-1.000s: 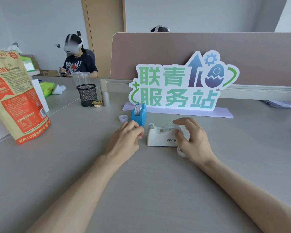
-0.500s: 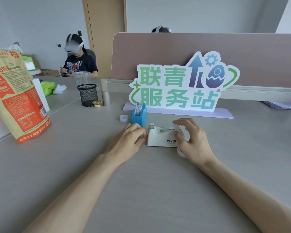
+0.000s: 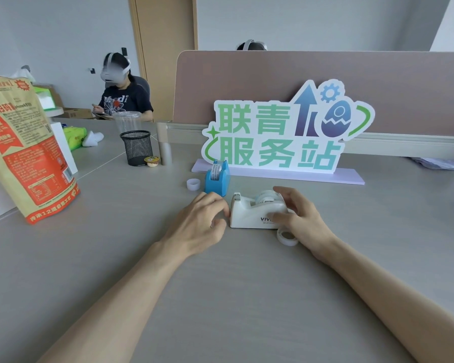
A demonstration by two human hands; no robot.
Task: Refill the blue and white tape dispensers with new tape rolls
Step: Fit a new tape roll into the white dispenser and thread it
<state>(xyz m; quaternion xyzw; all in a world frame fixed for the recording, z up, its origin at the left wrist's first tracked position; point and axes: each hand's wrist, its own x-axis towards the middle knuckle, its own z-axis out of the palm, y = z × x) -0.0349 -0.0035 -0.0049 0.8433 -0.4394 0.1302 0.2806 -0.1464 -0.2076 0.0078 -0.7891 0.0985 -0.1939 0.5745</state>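
Observation:
The white tape dispenser (image 3: 249,217) stands on the desk with a clear tape roll (image 3: 264,196) seated in it. My right hand (image 3: 300,217) grips its right end, thumb on the front face, fingers over the roll. My left hand (image 3: 199,224) rests just left of it, fingers curled, fingertips against the cutter end; I see nothing in it. The blue tape dispenser (image 3: 218,179), with a printed white roll in it, stands just behind my left hand. A loose clear tape ring (image 3: 287,237) lies by my right wrist. A small white core (image 3: 193,184) sits left of the blue dispenser.
A green and white sign on a lilac base (image 3: 278,176) stands behind the dispensers, before a desk partition (image 3: 299,74). An orange and tan bag (image 3: 24,153) stands at the left. A black mesh cup (image 3: 136,148) and small pot (image 3: 151,161) sit further back. A seated person (image 3: 123,98) is beyond.
My left hand has slid right from in front of the blue dispenser to the white dispenser's cutter end. My right hand has stayed on the white dispenser, thumb shifting onto its front.

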